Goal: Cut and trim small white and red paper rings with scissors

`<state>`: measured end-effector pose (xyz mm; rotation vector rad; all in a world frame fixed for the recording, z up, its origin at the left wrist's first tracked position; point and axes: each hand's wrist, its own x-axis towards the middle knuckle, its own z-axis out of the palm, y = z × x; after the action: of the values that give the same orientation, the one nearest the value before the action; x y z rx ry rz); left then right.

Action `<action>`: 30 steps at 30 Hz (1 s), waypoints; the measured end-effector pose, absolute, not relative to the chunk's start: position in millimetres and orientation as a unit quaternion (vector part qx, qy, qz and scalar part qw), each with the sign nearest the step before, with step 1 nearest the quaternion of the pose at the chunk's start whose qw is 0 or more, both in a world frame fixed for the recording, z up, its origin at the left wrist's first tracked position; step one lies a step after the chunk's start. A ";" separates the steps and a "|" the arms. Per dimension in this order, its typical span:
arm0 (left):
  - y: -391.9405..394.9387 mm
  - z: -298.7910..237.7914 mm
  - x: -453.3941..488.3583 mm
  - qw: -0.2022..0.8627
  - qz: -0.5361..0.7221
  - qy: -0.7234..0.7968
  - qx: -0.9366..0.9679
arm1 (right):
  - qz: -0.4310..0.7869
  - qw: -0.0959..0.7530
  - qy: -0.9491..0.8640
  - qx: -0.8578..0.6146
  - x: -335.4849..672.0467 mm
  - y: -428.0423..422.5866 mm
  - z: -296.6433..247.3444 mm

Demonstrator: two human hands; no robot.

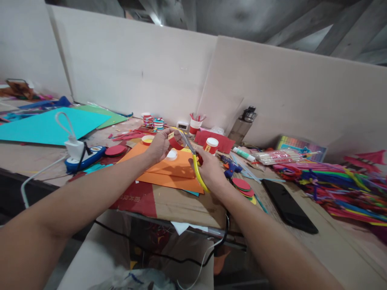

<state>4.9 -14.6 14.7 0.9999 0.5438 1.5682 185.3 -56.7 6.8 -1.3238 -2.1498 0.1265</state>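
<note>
My left hand (160, 146) is closed on a small red paper ring (174, 141) with a yellow tab, held above the orange paper sheets (169, 171). My right hand (210, 169) grips yellow-handled scissors (193, 159). Their blades reach up to the red ring. Both hands hover over the middle of the wooden table (184, 203).
A blue glue gun (86, 157) with a white plug lies at the left, beside teal paper (48, 125). Another small glue gun (229, 166), red paper discs (243, 186), a black phone (288, 205), a bottle (243, 125) and a heap of coloured strips (341, 189) fill the right.
</note>
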 end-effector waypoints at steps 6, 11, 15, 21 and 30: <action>-12.7 14.3 4.3 0.576 0.662 0.228 0.421 | 0.059 0.317 -0.812 -0.486 184.8 -56.5 7.1; -12.4 15.1 5.1 0.574 0.667 0.222 0.420 | 0.047 0.302 -0.812 -0.498 184.1 -58.1 9.1; -15.0 18.0 5.6 0.582 0.662 0.220 0.419 | 0.044 0.297 -0.813 -0.500 184.5 -58.1 9.6; -16.1 18.2 4.1 0.574 0.652 0.212 0.447 | 0.035 0.287 -0.812 -0.506 184.8 -58.5 9.2; -13.2 15.6 -0.6 0.563 0.644 0.190 0.482 | 0.029 0.280 -0.813 -0.509 185.7 -57.1 9.5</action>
<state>-0.6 -13.2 15.6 1.1351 0.4466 1.5162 185.7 -57.1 9.5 -1.3654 -2.1816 0.0784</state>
